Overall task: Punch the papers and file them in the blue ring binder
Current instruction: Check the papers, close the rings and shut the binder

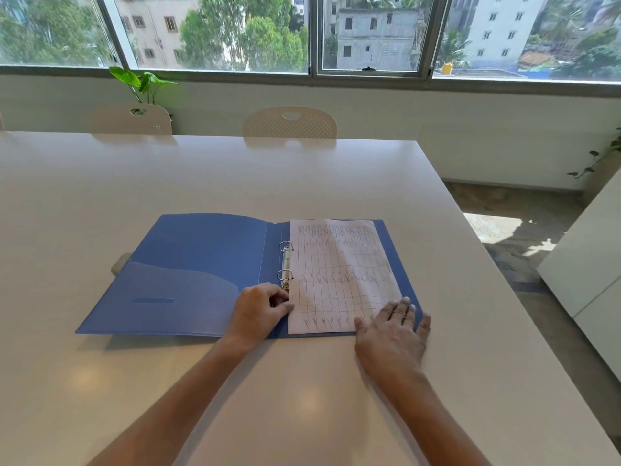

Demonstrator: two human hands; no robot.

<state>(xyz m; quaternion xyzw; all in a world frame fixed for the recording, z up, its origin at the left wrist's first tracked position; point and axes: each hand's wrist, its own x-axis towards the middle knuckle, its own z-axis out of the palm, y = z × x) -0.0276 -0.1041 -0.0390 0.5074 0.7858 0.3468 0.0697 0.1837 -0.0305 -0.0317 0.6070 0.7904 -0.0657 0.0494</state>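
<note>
Filing step, by the look of it, with punching apparently done. Blue ring binder (208, 274) lay open flat on white table (100, 183), cover spread to the left of the rings. Papers (339, 277), a ruled grid sheet with handwriting, lay on the binder's right half, left edge threaded on the two metal rings (285, 264) at the spine.

Left hand (260, 311) sat just below the rings at the near end of the spine, fingers curled, fingertips at the sheet's left edge; whether pinching the clasp lever or merely pressing beside it, impossible to tell. Right hand (393, 334) rested flat to the right of the rings, fingers straight and spread over the sheet's near right corner and the binder's edge, holding nothing, only pressing down.

Likely next: snapping the rings shut if not already closed, then folding the cover over from the left. Rings appeared closed, though too small to be sure.
</note>
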